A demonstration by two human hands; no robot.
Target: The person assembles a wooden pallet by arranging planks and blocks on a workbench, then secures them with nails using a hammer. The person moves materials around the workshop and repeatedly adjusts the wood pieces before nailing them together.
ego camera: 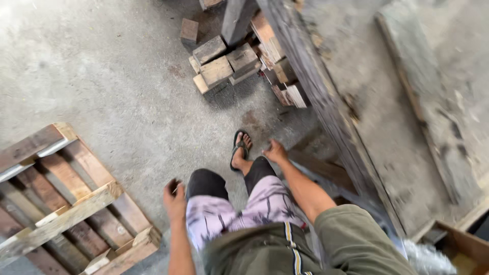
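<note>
pallet (66,203): rough bare wood | floor (102,76): matt concrete | blocks (224,61): raw-cut wood

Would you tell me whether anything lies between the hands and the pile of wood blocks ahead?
Nothing visible does. Bare concrete floor separates the right hand and left hand from the wood blocks; only the person's own sandalled foot is ahead.

The left hand (175,199) hangs at the left thigh, fingers curled loosely inward, forearm straight down. The right hand (275,151) hangs just forward of the right knee, fingers loosely bent, the right arm extended downward and forward.
</note>
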